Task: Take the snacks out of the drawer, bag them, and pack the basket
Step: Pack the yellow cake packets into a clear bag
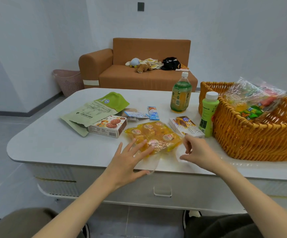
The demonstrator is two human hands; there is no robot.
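Lying in the lower middle of the frame, near the front edge of the white table (53,145), is a clear bag (158,146) filled with yellow snack packets (153,133). The left hand (129,160) rests flat on the bag's near left part, fingers straight and spread, holding nothing. The right hand (196,152) is at the bag's right end, fingers curled, with thumb and forefinger pinching the loose clear plastic there.

Just right of the bag lies a white cake box (185,126), and beside that stands a small green bottle (208,114) touching the wicker basket (259,140), which fills the right of the frame. Inside the basket sits a clear bundle of bagged snacks (252,100). Behind the cake box stands a large tea bottle (180,95).

Left of the bag lies a cookie box (108,126), partly under two green pouches (94,110). Between these and the tea bottle lie a blue sachet (153,113) and a small wrapped packet (134,114).

Below the table top, the drawer (182,186) front is closed, with a clear handle (162,191).

In the upper middle of the frame is a brown sofa (139,76) carrying plush toys (139,65) and a black bag (171,63); a pink bin (69,83) stands to its left.
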